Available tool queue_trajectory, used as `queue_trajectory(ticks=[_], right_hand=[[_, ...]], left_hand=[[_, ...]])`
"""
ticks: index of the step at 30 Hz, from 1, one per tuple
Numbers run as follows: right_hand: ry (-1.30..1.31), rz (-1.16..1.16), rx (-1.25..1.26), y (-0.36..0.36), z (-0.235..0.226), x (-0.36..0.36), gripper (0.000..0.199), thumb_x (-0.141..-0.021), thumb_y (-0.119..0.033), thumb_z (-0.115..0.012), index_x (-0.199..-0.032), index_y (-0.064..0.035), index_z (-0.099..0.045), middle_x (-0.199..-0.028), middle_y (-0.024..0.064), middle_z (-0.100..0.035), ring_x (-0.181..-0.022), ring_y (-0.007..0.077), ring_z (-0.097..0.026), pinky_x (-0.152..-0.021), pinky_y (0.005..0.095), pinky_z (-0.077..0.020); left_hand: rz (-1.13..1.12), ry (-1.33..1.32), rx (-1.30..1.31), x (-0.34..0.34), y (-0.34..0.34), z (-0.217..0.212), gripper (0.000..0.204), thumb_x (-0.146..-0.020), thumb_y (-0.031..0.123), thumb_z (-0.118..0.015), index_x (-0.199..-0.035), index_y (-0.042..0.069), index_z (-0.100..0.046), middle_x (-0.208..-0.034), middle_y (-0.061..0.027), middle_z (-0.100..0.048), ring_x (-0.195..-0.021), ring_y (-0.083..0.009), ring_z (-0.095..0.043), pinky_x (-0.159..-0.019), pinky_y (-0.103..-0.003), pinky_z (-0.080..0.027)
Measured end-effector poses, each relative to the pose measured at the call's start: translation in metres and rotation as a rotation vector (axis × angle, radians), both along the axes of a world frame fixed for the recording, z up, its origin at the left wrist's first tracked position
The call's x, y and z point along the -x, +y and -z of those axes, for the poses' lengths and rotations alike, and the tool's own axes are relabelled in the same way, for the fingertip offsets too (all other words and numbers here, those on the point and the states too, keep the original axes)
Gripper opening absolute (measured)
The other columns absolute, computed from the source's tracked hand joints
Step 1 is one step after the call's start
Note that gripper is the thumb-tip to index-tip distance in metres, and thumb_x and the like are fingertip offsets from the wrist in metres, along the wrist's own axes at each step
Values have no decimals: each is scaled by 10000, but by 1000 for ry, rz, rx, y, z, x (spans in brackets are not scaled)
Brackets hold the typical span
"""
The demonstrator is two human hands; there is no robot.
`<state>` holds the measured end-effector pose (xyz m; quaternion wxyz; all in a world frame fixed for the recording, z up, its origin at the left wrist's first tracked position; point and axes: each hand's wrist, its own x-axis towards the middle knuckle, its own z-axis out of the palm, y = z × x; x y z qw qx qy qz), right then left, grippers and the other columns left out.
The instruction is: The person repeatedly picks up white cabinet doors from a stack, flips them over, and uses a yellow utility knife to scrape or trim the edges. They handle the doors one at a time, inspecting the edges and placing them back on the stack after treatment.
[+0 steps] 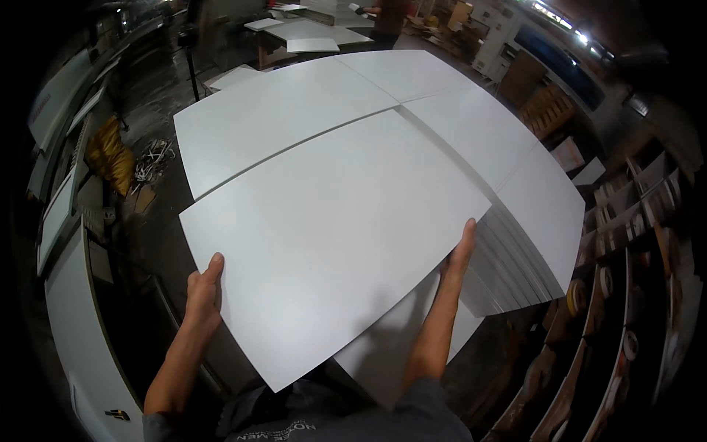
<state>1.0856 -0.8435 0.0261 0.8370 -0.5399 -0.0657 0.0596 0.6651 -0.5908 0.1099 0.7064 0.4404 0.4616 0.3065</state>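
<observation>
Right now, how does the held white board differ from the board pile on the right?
The held board looks like a single sheet; the pile shows many stacked layers. The held board is gripped by the left hand and right hand; the pile sits to its right. Both are white and flat-topped.

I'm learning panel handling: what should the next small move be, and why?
Perhaps steady the held white panel before shifting it: the left hand and right hand hold its edges, neither is at its near corner, and other white panels lie close beyond its far edge.
</observation>
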Motion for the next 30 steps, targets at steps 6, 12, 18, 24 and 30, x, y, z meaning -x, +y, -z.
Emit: queue_trajectory(ticks=[6,12,18,24,30], right_hand=[[0,24,88,-5,-15,-30,703,-1012,-525,-425,-1427,43,-408,-1362,187,-529,-1228,304,-535,-1025,412,-438],[-35,-9,17,7,-11,-21,729,-1028,-560,-289,-1464,20,-354,-1415,203,-473,-1241,326,-525,-1008,437,-458],[24,10,-47,27,-39,59,700,-1034,-537,-243,-1438,9,-412,-1431,189,-461,-1219,323,-530,-983,444,-486],[-285,137,67,26,20,111,591,-1036,-434,-319,-1357,25,-507,-1279,167,-563,-1129,303,-568,-915,435,-515],[-351,402,322,5,52,195,520,-1021,-386,-408,-1299,33,-541,-1164,157,-612,-1002,273,-594,-855,423,-524]], left_hand=[[35,116,39,-37,-12,-17,471,-993,220,-532,-1241,-177,-471,-1139,-262,-615,-1030,-294,-658,-902,-405,-538],[-59,80,18,-50,-18,-14,371,-963,209,-551,-1129,-122,-578,-984,-201,-671,-853,-231,-691,-745,-361,-580],[-86,7,-30,-46,-13,9,430,-986,234,-546,-1249,-102,-494,-1085,-185,-639,-944,-219,-654,-814,-350,-557],[27,39,-242,-34,-4,39,758,-966,445,-566,-1374,-139,-308,-1348,-300,-459,-1284,-329,-462,-1100,-396,-357],[594,-52,-246,42,46,27,822,-972,417,-593,-1468,-149,-262,-1508,-317,-343,-1332,-329,-441,-1099,-371,-367]])
